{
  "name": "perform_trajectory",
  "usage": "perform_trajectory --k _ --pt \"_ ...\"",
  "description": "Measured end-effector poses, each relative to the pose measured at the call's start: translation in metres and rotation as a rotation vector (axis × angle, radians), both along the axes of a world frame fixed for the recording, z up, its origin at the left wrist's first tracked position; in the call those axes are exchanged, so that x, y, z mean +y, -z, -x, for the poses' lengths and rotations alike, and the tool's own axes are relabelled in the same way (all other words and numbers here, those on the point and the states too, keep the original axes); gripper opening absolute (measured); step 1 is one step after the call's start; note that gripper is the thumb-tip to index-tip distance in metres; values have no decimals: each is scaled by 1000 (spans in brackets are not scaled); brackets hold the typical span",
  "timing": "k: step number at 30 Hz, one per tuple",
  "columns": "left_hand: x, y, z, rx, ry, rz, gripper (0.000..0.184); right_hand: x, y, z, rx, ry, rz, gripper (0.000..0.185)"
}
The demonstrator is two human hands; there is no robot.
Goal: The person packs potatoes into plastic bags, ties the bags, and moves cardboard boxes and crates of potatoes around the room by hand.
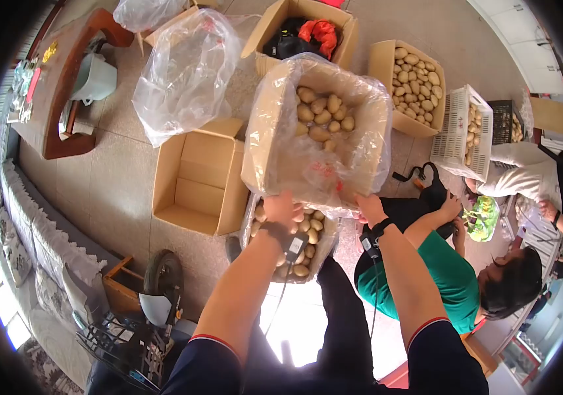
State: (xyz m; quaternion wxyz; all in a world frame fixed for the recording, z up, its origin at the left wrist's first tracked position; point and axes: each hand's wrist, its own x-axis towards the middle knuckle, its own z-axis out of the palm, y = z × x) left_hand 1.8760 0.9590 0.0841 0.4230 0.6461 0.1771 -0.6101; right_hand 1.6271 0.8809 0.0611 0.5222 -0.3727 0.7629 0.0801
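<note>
Beyond the left fingers [286, 199] and right fingers [362, 200] — the plastic-lined potato box [272, 125], near edge against both — grip unclear.

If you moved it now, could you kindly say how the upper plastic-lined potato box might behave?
The box is probably heavy, given its potatoes. Those may roll if it tilts, being rounded. Its loose, wrinkled liner could slip.

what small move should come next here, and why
Perhaps firm up the hold on the box before shifting it: the left hand and right hand are both at its near edge, and the potatoes inside lie loose.
</note>
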Motion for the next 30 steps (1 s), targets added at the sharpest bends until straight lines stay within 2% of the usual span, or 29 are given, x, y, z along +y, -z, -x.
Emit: perform_trajectory --k 1,2,4,5,6,7,8,10,11,12,13,14,15,17,19,21,22,23,24,25,26,27,29,30 --pt "3 3 -1 -8 -105 17 32 4 17 7 -1 -10 -12 35" --pt "8 1 -3 -65 -67 96 28 14 48 23 -127 -217 195 27" --pt "21 0 -10 -122 -89 85 27 35 79 34 -180 -496 435 19" --pt "22 2 -15 -183 -110 97 27 50 85 34 -186 -461 450 16" --pt "47 20 -26 -281 101 145 27 71 88 36 -192 -410 452 13" --pt "73 38 -37 -396 298 190 27 96 76 27 -248 -235 412 13" --pt "82 22 -49 -359 317 222 22 120 63 17 -299 -54 382 15" --pt "108 -25 -70 -225 222 160 17 181 -3 -22 -203 -108 330 18" --pt "116 -51 -81 -139 102 78 17 203 -33 -42 -71 -365 393 19" --pt "132 -66 -92 -156 134 100 16 240 -37 -48 -138 -377 251 23" --pt "151 -78 -104 -169 170 115 15 269 -49 -61 -252 -185 65 27" --pt "161 -86 -117 -194 240 49 18 297 -60 -74 -319 14 -116 33" --pt "174 -91 -129 -218 309 -22 21 311 -86 -95 -425 417 -332 37" --pt "211 -60 -154 -261 392 -58 24 314 -121 -120 -412 303 -437 40" --pt "229 -44 -177 -303 481 -91 26 317 -121 -121 -404 218 -468 38" --pt "237 -33 -196 -376 645 -167 30 298 -120 -104 -603 68 -605 35" --pt "242 -24 -203 -328 655 -174 33 278 -120 -100 -582 -200 -434 29" --pt "241 -21 -204 -320 651 -177 33 263 -103 -79 -655 -312 -202 24" --pt "240 -21 -206 -326 655 -110 37 236 -105 -70 -499 -579 376 21" --pt "240 -22 -211 -335 658 -45 42 198 -103 -61 -404 -644 681 19" --pt "243 -21 -220 -110 597 -86 59 167 -104 -61 -76 -367 494 17" --pt "251 -11 -227 -108 590 -100 59 135 -91 -50 53 -287 690 17" --pt "270 14 -240 21 37 3 71 100 -50 -14 217 -205 657 37" --pt "268 14 -245 89 -76 22 75 100 -32 -5 269 -61 452 52"
